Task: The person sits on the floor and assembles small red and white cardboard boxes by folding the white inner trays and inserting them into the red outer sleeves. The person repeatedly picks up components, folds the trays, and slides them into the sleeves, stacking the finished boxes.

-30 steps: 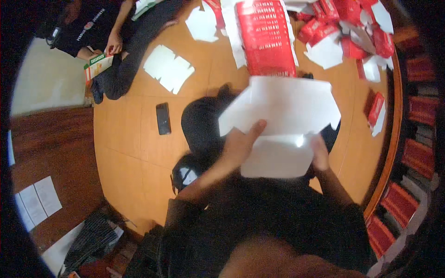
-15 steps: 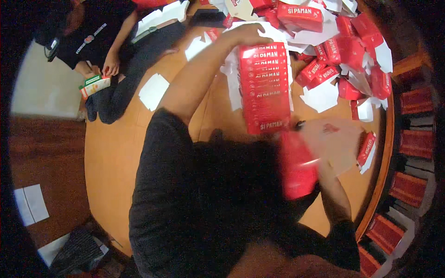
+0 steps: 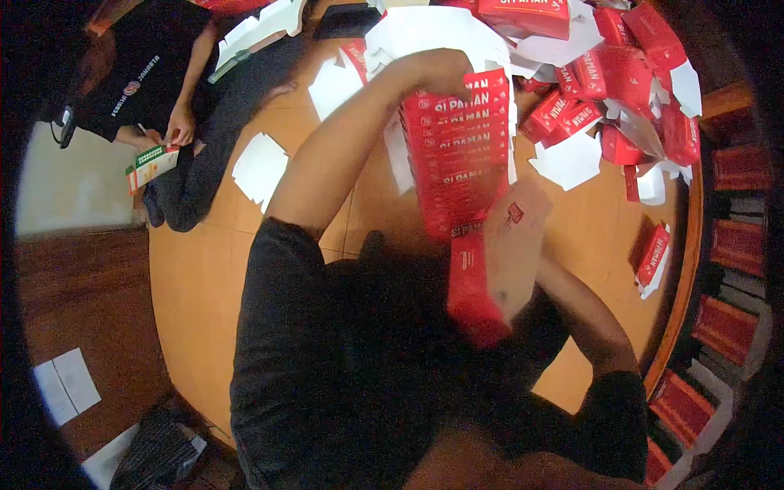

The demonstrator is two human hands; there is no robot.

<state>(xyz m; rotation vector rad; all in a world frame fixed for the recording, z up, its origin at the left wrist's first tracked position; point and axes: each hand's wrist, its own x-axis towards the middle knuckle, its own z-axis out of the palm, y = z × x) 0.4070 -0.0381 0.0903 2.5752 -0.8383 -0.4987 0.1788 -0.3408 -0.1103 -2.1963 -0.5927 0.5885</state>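
Red carton stack (image 3: 461, 155), 1 hand hidden
Left hand (image 3: 445, 72) curls at its far end; near, a blurred open carton (image 3: 471, 286) covers the right hand (I cannot tell either grip).

Left arm (image 3: 322, 151) stretches forward, left hand (image 3: 445, 69) curled, while the right forearm (image 3: 584, 306) angles inward, right hand hidden

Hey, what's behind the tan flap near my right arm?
The red box stack shows past the flap; your right forearm runs behind it. The fingers are covered.
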